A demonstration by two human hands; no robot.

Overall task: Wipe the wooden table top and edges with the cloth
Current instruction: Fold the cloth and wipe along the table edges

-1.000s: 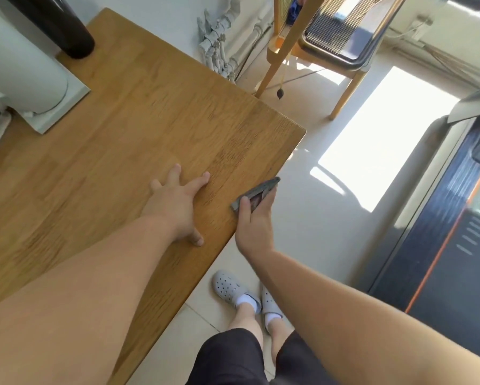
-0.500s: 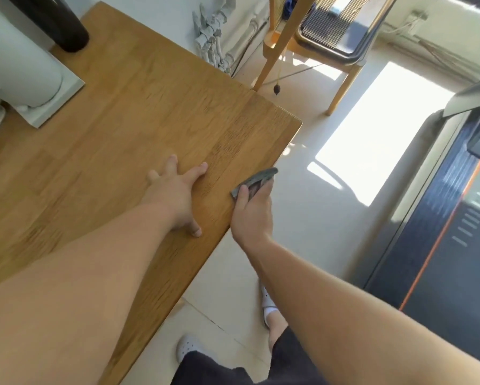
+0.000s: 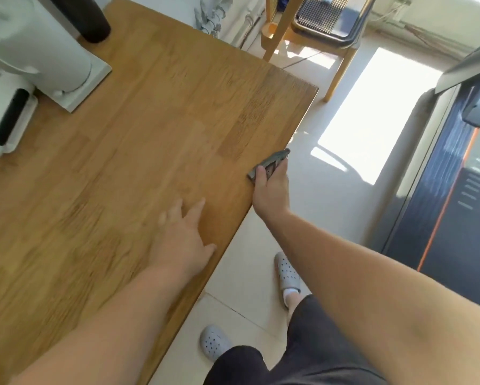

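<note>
Right hand (image 3: 270,190) is pinching the cloth (image 3: 270,162) against the table (image 3: 150,134) edge; left hand (image 3: 182,240) is resting flat, fingers spread.

Left hand (image 3: 182,240) motion-blurred, fingers indistinct. Cloth (image 3: 270,163) half covered by right hand (image 3: 270,191) at table (image 3: 150,134) edge. White appliance (image 3: 25,45) cropped at far left corner.

The cloth (image 3: 270,163) lay against the bench (image 3: 150,134) edge under the right hand (image 3: 270,190); the left hand (image 3: 182,240) rested on the benchtop, just left of it.
</note>
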